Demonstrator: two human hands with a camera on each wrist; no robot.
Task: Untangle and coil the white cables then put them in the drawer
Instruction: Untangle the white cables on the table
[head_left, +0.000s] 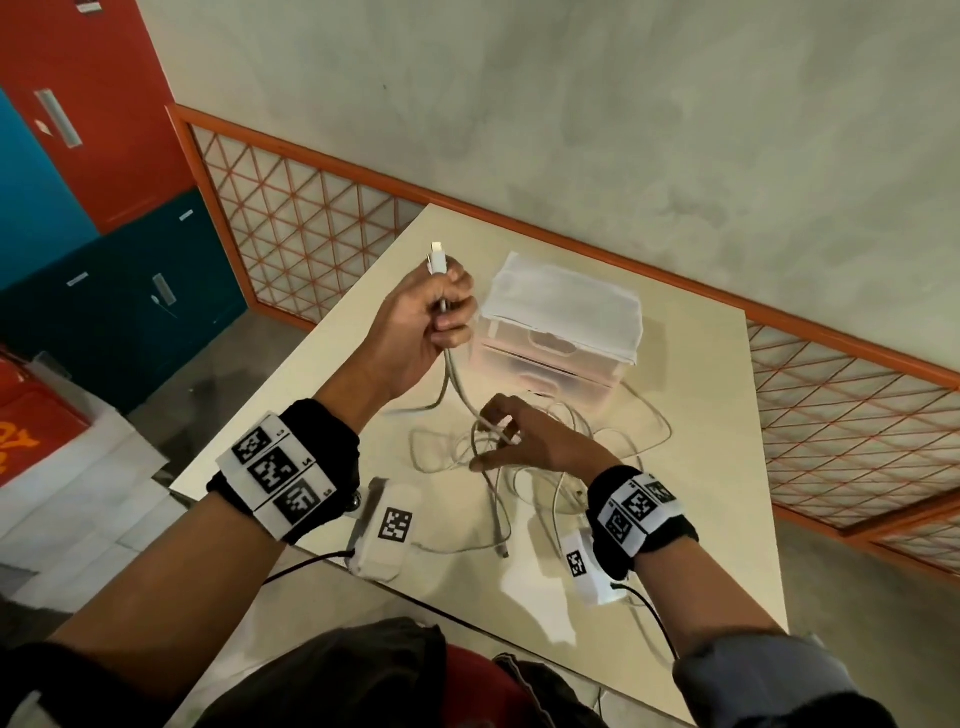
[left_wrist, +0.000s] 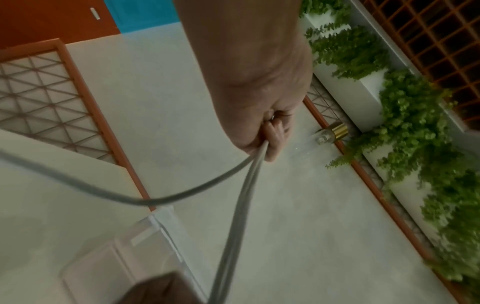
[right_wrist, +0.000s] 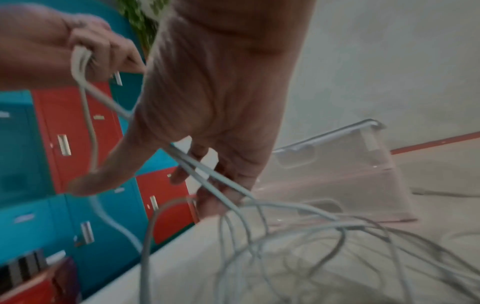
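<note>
Cream laminate covers the tabletop (head_left: 701, 467), a square slab whose far corner points toward a grey plaster wall (head_left: 623, 104) trimmed along its base by an orange-framed lattice (head_left: 291, 228). Past the left edge stand red, blue and dark teal lockers (head_left: 104, 156) on a grey floor; the left wrist view also catches green hanging plants (left_wrist: 405, 127) along a white ledge. Near the far corner sits a translucent drawer unit (head_left: 561, 332) with a white top, its drawers pushed in. The white cables (head_left: 519, 467) lie in a loose tangle at the middle of the tabletop, just in front of the unit, with one loop running out toward the right edge and a plug end (head_left: 503, 552) trailing toward the near edge. The left hand (head_left: 431, 332) is raised above the tabletop, fingers curled in a fist around two strands, with a white connector (head_left: 437, 257) sticking up out of the top of the fist. The strands drop from that fist down to the right hand (head_left: 524, 441), which hovers low over the tangle; its thumb and forefinger pinch the strands while the other fingers are spread loosely. Both wrists wear black bands with white marker tags, and small white camera boxes hang below them near the near edge.
</note>
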